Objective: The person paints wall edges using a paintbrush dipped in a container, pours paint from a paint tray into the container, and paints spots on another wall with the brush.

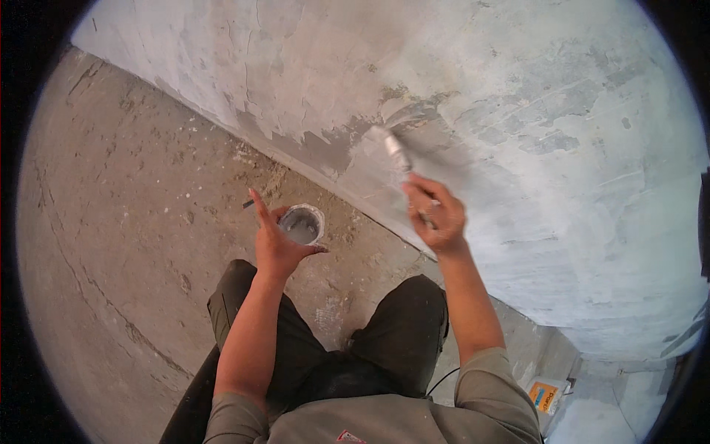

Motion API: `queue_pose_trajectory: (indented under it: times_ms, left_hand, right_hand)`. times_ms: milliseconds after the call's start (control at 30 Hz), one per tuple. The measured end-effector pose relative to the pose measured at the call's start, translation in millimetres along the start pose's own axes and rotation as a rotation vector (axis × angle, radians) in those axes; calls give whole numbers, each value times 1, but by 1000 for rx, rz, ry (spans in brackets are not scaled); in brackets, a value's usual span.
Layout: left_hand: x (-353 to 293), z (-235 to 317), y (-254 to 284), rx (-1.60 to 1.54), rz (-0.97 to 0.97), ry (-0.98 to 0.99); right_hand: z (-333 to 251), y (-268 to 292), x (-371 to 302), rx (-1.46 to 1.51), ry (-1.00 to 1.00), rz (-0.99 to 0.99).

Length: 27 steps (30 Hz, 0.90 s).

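Here the brush (394, 150) juts above the right-hand fingers (425, 194)

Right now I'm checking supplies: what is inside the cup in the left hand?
The small cup in the left hand holds pale grey liquid; its depth and the bottom are hidden.

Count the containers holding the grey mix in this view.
1. A small round cup of grey mix sits in the left hand, low over the floor. The right hand holds a brush against the wall. Others may lie out of view.
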<state>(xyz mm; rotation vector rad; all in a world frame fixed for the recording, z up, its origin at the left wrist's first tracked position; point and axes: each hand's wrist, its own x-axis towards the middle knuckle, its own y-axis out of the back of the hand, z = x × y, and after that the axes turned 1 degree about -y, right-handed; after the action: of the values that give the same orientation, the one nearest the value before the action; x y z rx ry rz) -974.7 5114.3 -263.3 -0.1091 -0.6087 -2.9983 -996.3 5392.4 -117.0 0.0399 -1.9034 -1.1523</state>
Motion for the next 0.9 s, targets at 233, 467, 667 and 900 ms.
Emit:
queue_pose_trajectory:
  times_ms: [233,467,667,900]
  left_hand:
    - [2,-1,1,-45,7,-19]
    - [1,3,2,-14,16,-27]
    - [1,2,1,-46,4,-34]
    - [-1,1,0,-37,23,-52]
  right_hand:
    - [-28,50,17,-206,151,303]
    - [-5,-10,-8,-139,167,-26]
    - [3,-23,-25,97,-76,-132]
    - [-17,50,8,-202,46,293]
